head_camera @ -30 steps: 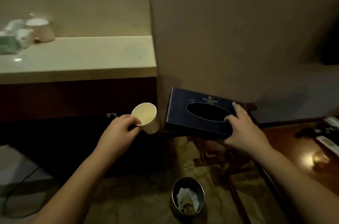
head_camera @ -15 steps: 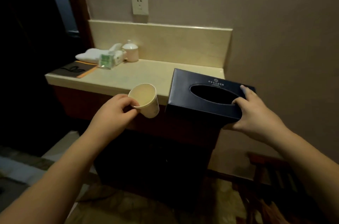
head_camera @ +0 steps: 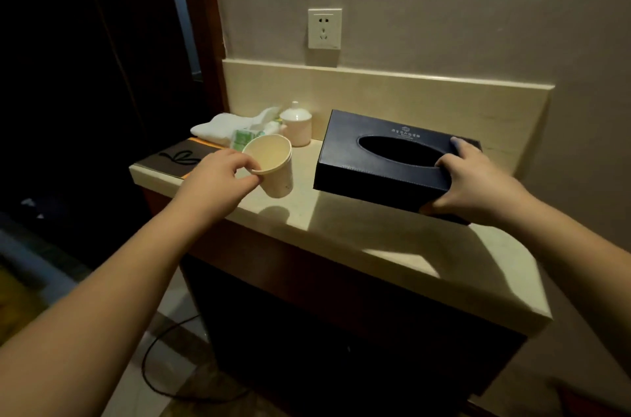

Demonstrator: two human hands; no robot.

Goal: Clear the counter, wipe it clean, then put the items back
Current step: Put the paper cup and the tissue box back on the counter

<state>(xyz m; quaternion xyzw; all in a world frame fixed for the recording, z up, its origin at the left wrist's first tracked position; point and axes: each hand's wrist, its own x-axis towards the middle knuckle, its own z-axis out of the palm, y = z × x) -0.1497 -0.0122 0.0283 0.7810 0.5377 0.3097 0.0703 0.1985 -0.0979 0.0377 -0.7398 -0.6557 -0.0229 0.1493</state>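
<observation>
Paper is what your left hand (head_camera: pixel 222 177) has hold of: the fingers (head_camera: pixel 251 180) pinch the rim of a cream paper cup (head_camera: pixel 273 167), thumb inside or on the lip and the rest curled beneath it. The cup hangs tilted over the front part of the desk (head_camera: pixel 392 239), and I judge from its shadow below that its base is not yet down. Your right hand (head_camera: pixel 478 188) grips the near right corner of the dark tissue box (head_camera: pixel 386 160), fingers (head_camera: pixel 459 145) over the top by the oval slot and thumb under the edge, so the box also seems lifted at that end.

A rim pinch is a weak hold (thin paper buckles easily), so if you squeeze harder or set the cup down on its edge, it may crumple or tip and roll off the front lip of the desk. The box is held by one corner only; its far end could sag, twist out of your grip, or swing left into the cup, since the two are near each other. Setting the box too far forward would leave it overhanging.

As for contents, the cup looks empty inside, so a spill seems unlikely. The tissue box shows only darkness through its slot; whether any tissues are in it cannot be told. At the back left stands a lidded white jar (head_camera: pixel 296 124), closed, its contents hidden, beside green-printed packets (head_camera: pixel 247 136) and a folded white cloth (head_camera: pixel 218 129).
</observation>
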